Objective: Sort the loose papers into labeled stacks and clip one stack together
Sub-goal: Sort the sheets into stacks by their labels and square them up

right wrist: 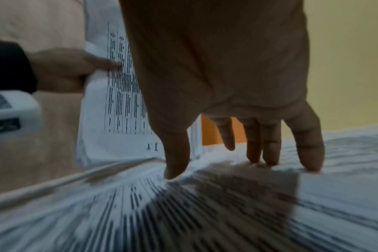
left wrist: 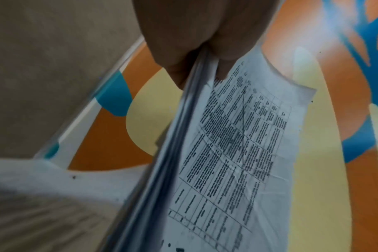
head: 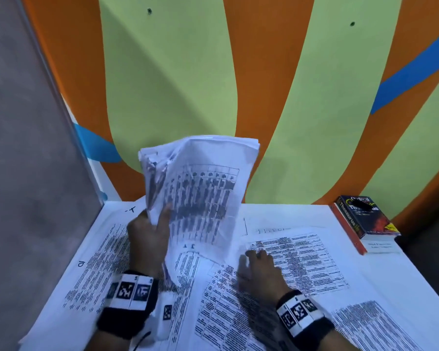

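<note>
Above the white table (head: 314,214), held upright, is a thick sheaf of papers (head: 203,196): many white sheets, creased and curled at the upper left corner, the front one printed with a dark table of rows and columns. Its lower edge hangs just over the sheets spread on the table, and its top reaches up in front of the orange and green wall (head: 302,97). The left hand (head: 147,236) grips the sheaf by its left edge, the thumb lying on the printed face and the other fingers behind. The left wrist view shows the same hold from below, with the stacked edges running out from between thumb and fingers.

Right of the sheaf, flat on the table, lies a single printed sheet (head: 304,259) with a grid of small text, overlapping other loose sheets (head: 99,269) that cover most of the table. The right hand (head: 260,267) rests on that sheet with its fingers straight and slightly spread. In the right wrist view the fingertips (right wrist: 311,160) touch the paper, and the index finger looks slightly raised. The hand lies just beside the lower right corner of the sheaf, not touching it.

Well to the right of the sheaf, at the table's far corner, lies a thesaurus (head: 365,221) with a dark and red cover.
</note>
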`<state>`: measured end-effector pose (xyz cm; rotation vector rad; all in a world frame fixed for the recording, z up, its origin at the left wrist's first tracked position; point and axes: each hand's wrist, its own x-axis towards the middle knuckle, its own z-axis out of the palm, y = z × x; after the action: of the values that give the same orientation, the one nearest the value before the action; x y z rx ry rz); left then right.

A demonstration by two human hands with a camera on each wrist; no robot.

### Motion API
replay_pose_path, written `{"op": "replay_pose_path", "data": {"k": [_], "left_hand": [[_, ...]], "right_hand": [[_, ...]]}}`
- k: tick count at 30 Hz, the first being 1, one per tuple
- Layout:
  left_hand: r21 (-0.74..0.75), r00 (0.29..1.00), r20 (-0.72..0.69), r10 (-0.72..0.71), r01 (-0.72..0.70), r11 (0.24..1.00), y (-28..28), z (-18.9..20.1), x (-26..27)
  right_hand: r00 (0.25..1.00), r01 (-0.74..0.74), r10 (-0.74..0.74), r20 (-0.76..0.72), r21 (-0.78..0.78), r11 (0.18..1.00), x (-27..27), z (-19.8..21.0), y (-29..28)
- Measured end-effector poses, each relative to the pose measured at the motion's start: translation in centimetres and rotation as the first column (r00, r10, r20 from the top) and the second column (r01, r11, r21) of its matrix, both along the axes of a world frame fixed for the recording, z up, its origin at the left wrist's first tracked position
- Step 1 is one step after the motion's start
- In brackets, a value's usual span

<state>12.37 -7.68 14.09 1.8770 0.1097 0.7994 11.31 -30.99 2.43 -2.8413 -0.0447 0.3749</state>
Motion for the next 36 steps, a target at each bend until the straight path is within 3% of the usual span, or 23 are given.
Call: {"op": "replay_pose_path", "data": {"k": [2,3,9,19,26,29,33,36], "left_hand": [[0.037,0.998,0.043,0.056,-0.058,0.998,1.3,0.0,-0.1],[0.047,0.995,0.052,0.084,-0.087,0.995,2.0,-0.2,-0.1],[0.019,0.983,-0.009,0.182,-0.182,0.983,4.3,-2.3,-0.4],[0.005,0.990,0.017,0.143,-0.143,0.990,4.7,-2.2,-0.9],[-0.032,0.988,-0.004,0.153,-0.153,0.988,4.9,-3.1,-0.6],[-0.006,0.982,-0.003,0.187,-0.187,0.982,4.9,-3.3,-0.5],[0.034,0.986,0.017,0.167,-0.167,0.985,4.3,-3.2,-0.5],[0.011,0.990,0.005,0.143,-0.143,0.990,3.8,-3.1,-0.4]], "right_hand": [[0.997,-0.072,0.066,-0.044,-0.163,0.984,-0.2,-0.8,-0.2],[0.998,-0.053,0.046,-0.047,-0.147,0.988,-0.1,-0.8,-0.2],[1.000,0.020,-0.023,0.022,0.142,0.990,0.2,1.8,-0.3],[0.956,0.110,-0.178,0.235,0.277,0.955,3.3,12.7,-9.1],[0.829,0.278,-0.482,0.283,0.539,0.795,4.8,20.5,-16.2],[0.841,0.329,-0.507,0.188,0.566,0.756,3.7,18.4,-17.1],[0.841,0.465,-0.540,0.030,0.468,0.751,2.3,10.3,-18.3],[0.885,0.439,-0.466,0.021,0.297,0.848,1.4,5.7,-17.1]]}}
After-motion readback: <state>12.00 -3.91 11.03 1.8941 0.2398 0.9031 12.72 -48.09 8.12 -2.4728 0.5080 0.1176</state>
